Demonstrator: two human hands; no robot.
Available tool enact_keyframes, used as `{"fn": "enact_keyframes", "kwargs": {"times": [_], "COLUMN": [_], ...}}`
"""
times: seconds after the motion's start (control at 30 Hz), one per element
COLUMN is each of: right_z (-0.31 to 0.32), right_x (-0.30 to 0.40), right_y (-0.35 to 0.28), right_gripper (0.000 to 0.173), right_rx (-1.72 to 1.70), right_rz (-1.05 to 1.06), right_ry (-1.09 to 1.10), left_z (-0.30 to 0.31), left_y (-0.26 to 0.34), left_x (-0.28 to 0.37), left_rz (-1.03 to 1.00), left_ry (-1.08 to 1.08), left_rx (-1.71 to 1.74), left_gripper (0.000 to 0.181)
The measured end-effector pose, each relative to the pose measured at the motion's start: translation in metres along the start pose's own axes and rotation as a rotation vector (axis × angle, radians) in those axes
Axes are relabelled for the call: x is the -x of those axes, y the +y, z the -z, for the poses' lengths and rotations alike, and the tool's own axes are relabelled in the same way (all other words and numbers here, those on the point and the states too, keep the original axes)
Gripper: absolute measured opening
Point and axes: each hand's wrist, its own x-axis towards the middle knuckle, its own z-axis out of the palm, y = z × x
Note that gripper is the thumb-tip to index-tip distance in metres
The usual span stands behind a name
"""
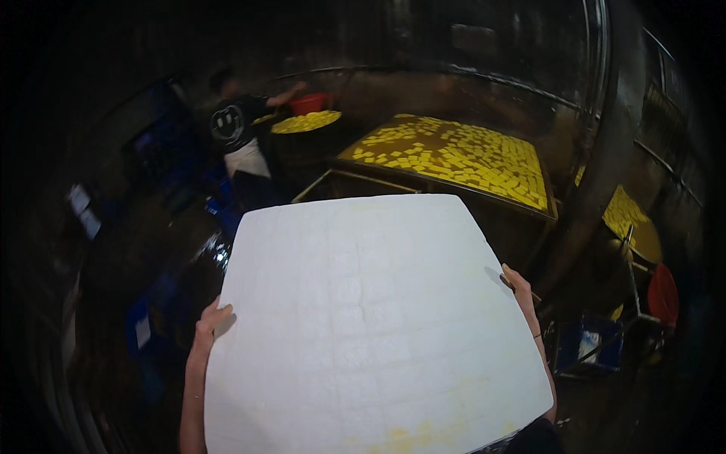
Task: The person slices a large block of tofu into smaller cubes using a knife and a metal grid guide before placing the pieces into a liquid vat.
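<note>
A large white slab with rounded corners fills the lower middle of the view, held out in front of me. Faint grid lines cross its face, and yellow stains mark its near edge; whether it is a board or a pressed block I cannot tell. My left hand grips the left edge, thumb on top and fingers hidden underneath. On the right edge, farther up, my right hand holds on the same way. A short brown strip shows beside the right hand.
Beyond the slab stands a wide shallow tank of yellow blocks in brownish liquid. A person works at a round vat with a red basin. To the right are another vat, a red tub and a blue crate.
</note>
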Motion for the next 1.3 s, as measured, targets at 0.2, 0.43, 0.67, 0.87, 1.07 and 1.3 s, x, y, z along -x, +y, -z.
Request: {"fn": "enact_keyframes", "kwargs": {"times": [0.2, 0.43, 0.67, 0.87, 1.07, 1.3], "right_z": [-0.035, -0.160, -0.188, -0.237, -0.210, -0.179], "right_x": [-0.140, -0.278, -0.402, -0.486, -0.504, -0.484], "right_y": [0.057, 0.080, 0.126, 0.139, 0.168, 0.168], "right_gripper": [0.027, 0.036, 0.035, 0.038, 0.047, 0.056], "right_rx": [0.076, -0.042, -0.038, -0.073, -0.035, 0.308], "right_rz": [0.144, -0.295, -0.259, -0.259, -0.171, -0.264], "right_ry": [0.175, 0.277, 0.394, 0.530, 0.494, 0.545], "left_z": [-0.007, -0.051, -0.084, -0.106, -0.128, -0.134], "left_y": [-0.035, -0.064, -0.089, -0.127, -0.174, -0.130], "left_x": [-0.248, -0.490, -0.691, -0.835, -0.891, -0.856], "left_rz": [0.073, 0.165, 0.241, 0.199, 0.246, 0.201], "left_ry": [-0.215, -0.395, -0.537, -0.635, -0.606, -0.488], "left_rx": [0.021, 0.212, 0.221, 0.247, 0.230, -0.201], "left_gripper": [0.070, 0.070, 0.065, 0.062, 0.056, 0.050]}}
